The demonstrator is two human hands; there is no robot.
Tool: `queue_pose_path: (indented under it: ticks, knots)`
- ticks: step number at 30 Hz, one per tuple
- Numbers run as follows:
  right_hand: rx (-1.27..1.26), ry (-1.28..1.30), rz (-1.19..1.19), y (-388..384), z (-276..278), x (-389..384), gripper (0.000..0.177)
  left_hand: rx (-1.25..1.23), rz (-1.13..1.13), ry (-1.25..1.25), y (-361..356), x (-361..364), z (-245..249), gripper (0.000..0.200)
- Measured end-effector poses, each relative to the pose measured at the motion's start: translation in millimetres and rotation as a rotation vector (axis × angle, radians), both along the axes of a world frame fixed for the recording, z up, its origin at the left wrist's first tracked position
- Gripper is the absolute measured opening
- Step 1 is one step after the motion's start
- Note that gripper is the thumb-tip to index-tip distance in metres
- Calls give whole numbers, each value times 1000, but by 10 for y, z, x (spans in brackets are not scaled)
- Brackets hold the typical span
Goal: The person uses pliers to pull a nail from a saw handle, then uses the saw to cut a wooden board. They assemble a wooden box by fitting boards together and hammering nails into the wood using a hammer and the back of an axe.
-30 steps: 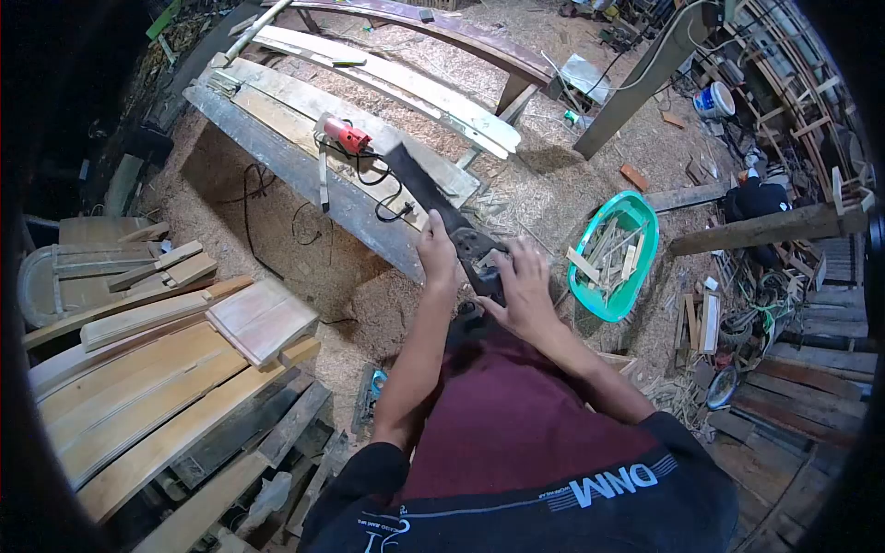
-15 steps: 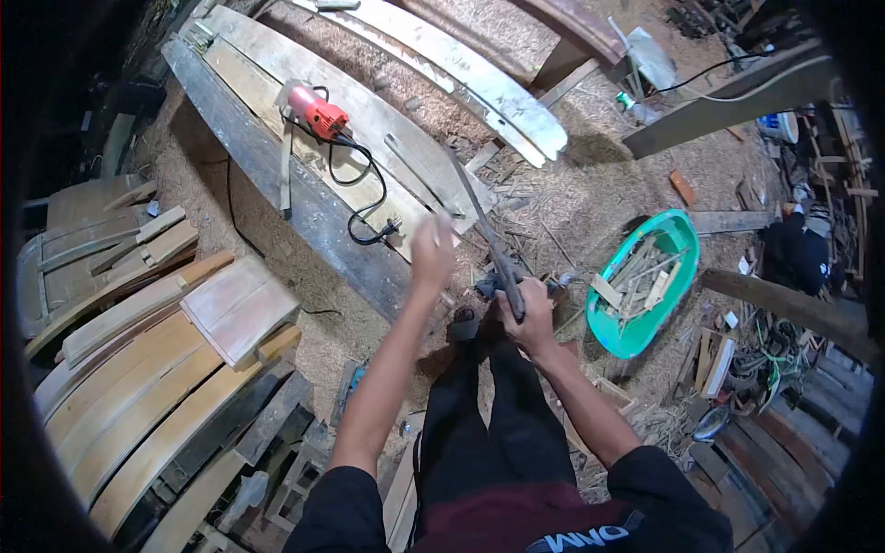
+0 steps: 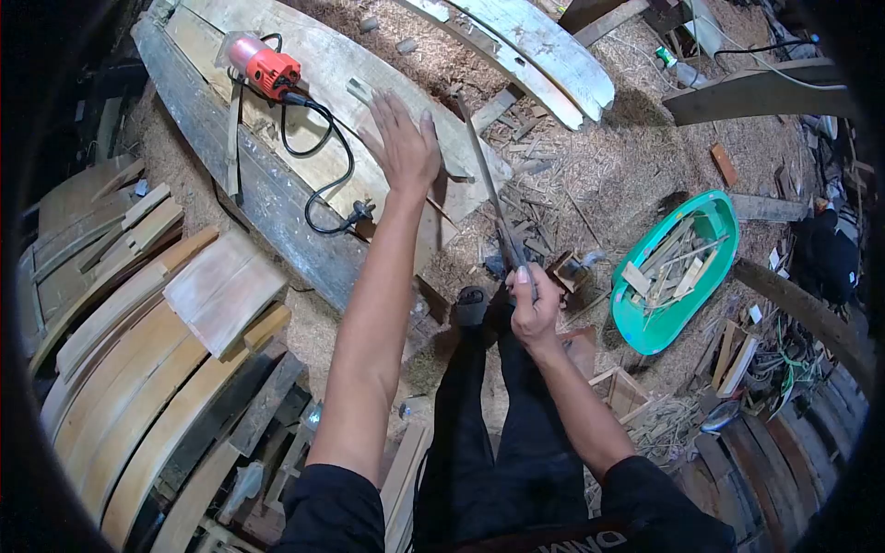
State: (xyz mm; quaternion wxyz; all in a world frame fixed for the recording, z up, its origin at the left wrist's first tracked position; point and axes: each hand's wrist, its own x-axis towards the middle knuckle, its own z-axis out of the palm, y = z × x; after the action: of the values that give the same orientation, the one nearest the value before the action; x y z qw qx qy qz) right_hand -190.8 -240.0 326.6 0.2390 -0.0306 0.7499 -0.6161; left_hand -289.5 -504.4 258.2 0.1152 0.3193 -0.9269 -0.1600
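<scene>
My right hand (image 3: 537,304) is wrapped round the near end of a long, thin dark bar (image 3: 486,170), which points forward and slightly left. What kind of tool it is, I cannot tell. My left hand (image 3: 405,147), fingers apart, is over the pale wooden boards (image 3: 313,55), beside a short wood strip (image 3: 359,89). Whether its palm touches the wood is unclear. Left of that hand a red power tool (image 3: 267,70) lies on the boards, its black cord and plug (image 3: 358,214) curled beside it.
A green tub (image 3: 659,336) holding wood scraps stands at the right on the shavings-covered floor. Curved planks (image 3: 138,405) are stacked at the lower left. A curved pale board (image 3: 544,55) lies at the top, and a wooden beam (image 3: 756,97) at the upper right.
My left hand has moved forward over the boards, its fingers now spread. My right hand still holds the bar, slightly lower and nearer its end. The view has shifted.
</scene>
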Motion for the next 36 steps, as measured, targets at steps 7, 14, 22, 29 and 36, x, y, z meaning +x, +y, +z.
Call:
queue_pose_path:
  ticks: [7,14,22,29,36]
  knots:
    - [-22,77,-71,-92,-273,195,27,-42,24,45,-8,-227,-92,72]
    - [65,6,-66,-81,-271,221,32,125,200,161,-77,-377,-38,73]
    - [163,106,-114,-195,-123,260,34,5,226,159,-62,-426,-72,70]
    - [263,181,-101,-260,-119,171,36,-10,239,171,-62,-429,-137,70]
    - [337,228,-78,-361,92,-11,33,-43,230,175,-73,-445,-137,67]
